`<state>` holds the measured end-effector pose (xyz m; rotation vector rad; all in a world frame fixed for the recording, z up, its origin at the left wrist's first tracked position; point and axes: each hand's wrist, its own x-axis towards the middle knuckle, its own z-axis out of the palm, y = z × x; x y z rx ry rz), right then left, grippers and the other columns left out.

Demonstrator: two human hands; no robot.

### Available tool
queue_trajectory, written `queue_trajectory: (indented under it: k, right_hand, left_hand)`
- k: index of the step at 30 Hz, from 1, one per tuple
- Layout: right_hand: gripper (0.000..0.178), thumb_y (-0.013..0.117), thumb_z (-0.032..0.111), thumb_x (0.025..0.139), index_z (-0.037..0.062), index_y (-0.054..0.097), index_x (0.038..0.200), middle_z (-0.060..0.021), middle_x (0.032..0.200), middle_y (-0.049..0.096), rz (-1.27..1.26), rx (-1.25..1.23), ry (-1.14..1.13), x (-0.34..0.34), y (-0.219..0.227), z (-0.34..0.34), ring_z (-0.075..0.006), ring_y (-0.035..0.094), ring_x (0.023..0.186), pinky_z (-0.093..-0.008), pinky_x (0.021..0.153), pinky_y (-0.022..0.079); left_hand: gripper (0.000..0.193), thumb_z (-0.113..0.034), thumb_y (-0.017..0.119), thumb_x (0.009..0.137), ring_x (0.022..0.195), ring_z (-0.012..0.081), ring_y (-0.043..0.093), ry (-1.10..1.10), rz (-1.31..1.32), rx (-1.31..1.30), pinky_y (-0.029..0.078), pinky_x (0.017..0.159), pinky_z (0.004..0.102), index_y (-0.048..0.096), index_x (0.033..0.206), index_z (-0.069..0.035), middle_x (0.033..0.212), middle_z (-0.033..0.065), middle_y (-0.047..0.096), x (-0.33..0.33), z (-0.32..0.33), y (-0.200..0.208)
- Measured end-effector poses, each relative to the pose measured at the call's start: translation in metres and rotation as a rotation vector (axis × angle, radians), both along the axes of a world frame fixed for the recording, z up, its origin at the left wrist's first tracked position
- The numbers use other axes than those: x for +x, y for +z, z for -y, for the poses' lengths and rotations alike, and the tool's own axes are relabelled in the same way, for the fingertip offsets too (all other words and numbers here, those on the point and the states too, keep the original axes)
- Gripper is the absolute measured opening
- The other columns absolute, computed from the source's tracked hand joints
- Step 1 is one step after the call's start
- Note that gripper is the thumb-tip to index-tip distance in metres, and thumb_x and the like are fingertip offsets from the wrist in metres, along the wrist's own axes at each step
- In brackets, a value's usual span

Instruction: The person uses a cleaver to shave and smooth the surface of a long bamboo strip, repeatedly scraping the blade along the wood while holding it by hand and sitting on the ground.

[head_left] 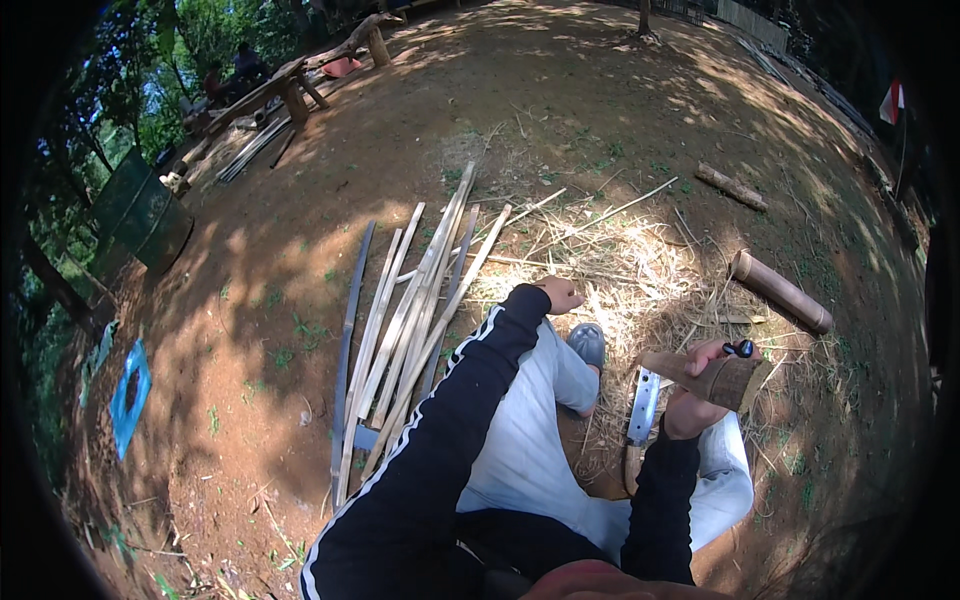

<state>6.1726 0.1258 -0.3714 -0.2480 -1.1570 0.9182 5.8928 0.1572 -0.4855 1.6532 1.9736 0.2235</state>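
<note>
My left hand (560,294) hangs just past my left knee, its fingers curled in a loose fist with nothing visible in it. In my right hand (692,408), above my right knee, is a brown wooden piece (722,380), flat and tapered to the left, wider at the right. A small black shiny part (740,349) shows by the fingers on its far side. Just left of that hand is a silver metal strip with holes (645,398), with a curved brown wooden end (632,468) nearer me. Whether the strip touches my leg is hard to tell.
Long pale split strips (425,290) lie in a pile on the ground at left. Straw-like shavings (640,265) spread ahead of my grey shoe (587,344). A bamboo tube (782,292) and a short log (731,187) lie at right. A green drum (142,215) stands far left.
</note>
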Motion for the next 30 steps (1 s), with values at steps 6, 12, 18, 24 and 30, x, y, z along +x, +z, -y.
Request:
queue_trajectory:
  k: [6, 12, 18, 24, 30]
  right_hand:
    - [0.035, 0.041, 0.017, 0.093, 0.0023, 0.030, 0.123, -0.0079, 0.069, 0.048, -0.043, -0.045, 0.092, -0.004, 0.009, 0.010, -0.0146, 0.046, 0.056, -0.0268, 0.048, 0.042]
    - [0.029, 0.039, 0.018, 0.095, 0.0026, 0.031, 0.119, -0.0071, 0.068, 0.046, -0.025, -0.060, 0.069, -0.002, 0.009, 0.008, -0.0140, 0.046, 0.056, -0.0266, 0.047, 0.041]
    - [0.031, 0.039, 0.021, 0.095, 0.0026, 0.031, 0.119, -0.0067, 0.067, 0.046, -0.009, -0.042, 0.067, -0.002, 0.010, 0.008, -0.0133, 0.044, 0.055, -0.0261, 0.046, 0.039]
    - [0.030, 0.040, 0.020, 0.095, 0.0031, 0.031, 0.117, -0.0070, 0.067, 0.046, -0.022, -0.038, 0.085, -0.001, 0.009, 0.008, -0.0134, 0.044, 0.056, -0.0255, 0.046, 0.038]
    - [0.043, 0.046, 0.024, 0.092, 0.0050, 0.036, 0.129, -0.0022, 0.066, 0.049, -0.007, -0.048, 0.071, 0.003, 0.010, 0.008, -0.0116, 0.047, 0.060, -0.0291, 0.062, 0.040]
  left_hand:
    - [0.054, -0.050, 0.047, 0.089, 0.101, 0.0358, 0.061, 0.009, -0.019, -0.001, 0.046, 0.090, 0.0432, 0.066, 0.105, -0.002, 0.104, 0.0228, 0.064, -0.007, 0.003, -0.008]
    - [0.053, -0.049, 0.049, 0.088, 0.099, 0.0350, 0.062, 0.049, -0.002, -0.014, 0.047, 0.088, 0.0434, 0.067, 0.102, -0.001, 0.102, 0.0225, 0.065, -0.007, 0.002, -0.012]
    - [0.052, -0.049, 0.049, 0.088, 0.096, 0.0351, 0.062, 0.034, 0.005, 0.009, 0.047, 0.085, 0.0438, 0.067, 0.101, -0.002, 0.099, 0.0223, 0.066, -0.007, 0.001, -0.013]
    - [0.053, -0.050, 0.048, 0.089, 0.095, 0.0350, 0.063, 0.037, 0.002, 0.017, 0.047, 0.085, 0.0438, 0.067, 0.100, -0.002, 0.097, 0.0220, 0.066, -0.007, 0.002, -0.013]
    - [0.053, -0.050, 0.048, 0.089, 0.095, 0.0348, 0.062, 0.037, -0.010, 0.025, 0.047, 0.086, 0.0434, 0.067, 0.100, -0.002, 0.097, 0.0216, 0.066, -0.003, 0.000, -0.008]
